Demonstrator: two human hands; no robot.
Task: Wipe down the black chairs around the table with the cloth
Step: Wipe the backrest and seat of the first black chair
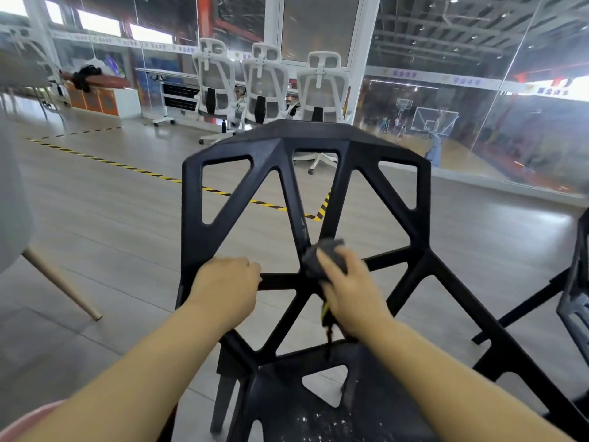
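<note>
At the far left stands a grey shell chair [12,202] on a pale tapered wooden leg. Next, the left grip [224,282], a bare hand, is clenched round a horizontal bar of the black angular plastic chair [306,135] with triangular cut-outs. This chair fills the middle, its speckled seat nearest the camera. Behind it stand three white mesh office chairs [264,81]. Just right of the left grip, the right grip [350,291] grasps a crumpled dark grey cloth [322,255], pressing it on the junction where the back's bars meet. At the right edge, part of a second black frame chair [573,301] shows.
</note>
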